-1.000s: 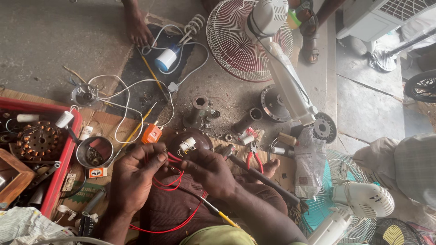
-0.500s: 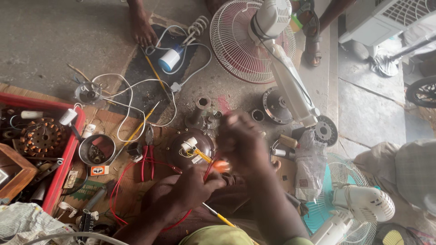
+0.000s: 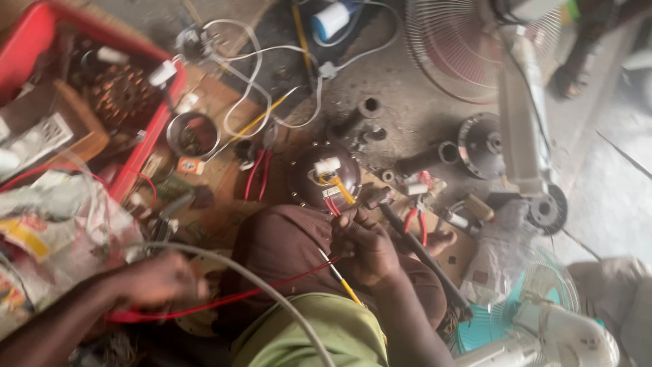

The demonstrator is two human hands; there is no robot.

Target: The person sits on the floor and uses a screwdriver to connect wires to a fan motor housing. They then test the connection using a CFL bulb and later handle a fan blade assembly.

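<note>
Fingers of the right hand now pinch the red and yellow wires right where they leave the round dark motor, which sits at frame centre, just above the knee. Half a second ago that hand was a blur over the motor and the left hand sat low centre; now the left hand has swung out to the lower left, closed loosely around a long red wire that runs taut-ish back toward the right hand. Whether its fingers truly grip the wire or just rest on it, cannot tell, too blurred. Camera has also tilted left, so the red tray fills the upper left more than before. Reading: the leads are being drawn out and sorted, with the right hand anchoring them at the motor. A grey cable arcs across the lap at lower centre. Surface is bare gritty concrete floor plus a scrap of brown board, crowded: red-handled pliers left of the motor, small metal bowl beside the tray, white cords looping at upper centre, fan grille and white fan stand at upper right, teal fan at lower right. Open workshop floor, daylight.
</note>
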